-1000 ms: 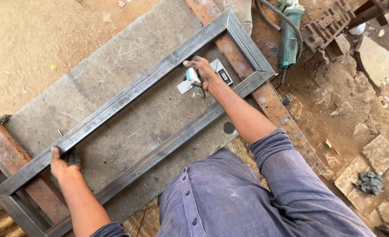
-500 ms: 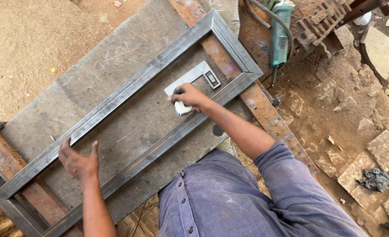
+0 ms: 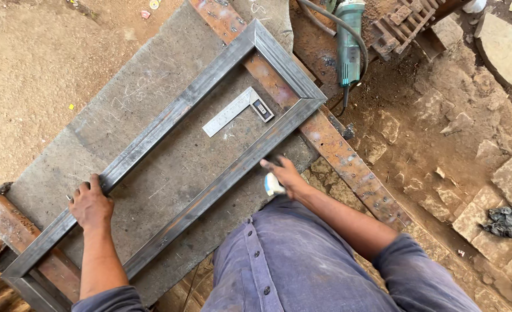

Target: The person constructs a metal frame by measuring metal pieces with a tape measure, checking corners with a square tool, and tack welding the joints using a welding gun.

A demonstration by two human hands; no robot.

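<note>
So far, I judge the work about midway: the rectangular steel tube frame [image 3: 209,138] lies assembled flat on the grey steel plate [image 3: 53,150], its four mitred corners brought together, and I can make out no finished weld beads at the joints from this height. The try square [image 3: 237,111] lies inside the frame near the far corner, touching no hand, which suggests that corner has been checked. What looks left to me is fixing the joints and dressing them; the green angle grinder [image 3: 348,40] lies idle on the dirt beyond the frame, its cable curling away.

My left hand [image 3: 91,203] sits on the frame's far long rail near the near-left end, fingers curled over the tube and gripping it, wrist straight, forearm coming up from below. My right hand [image 3: 285,178] is off the frame, just beside the near long rail, closed around a small white object [image 3: 273,186] that I take for a piece of marking chalk, with the forefinger stretched toward the rail. Rusty steel beams [image 3: 348,162] run beneath the plate, well clear of both hands.
</note>
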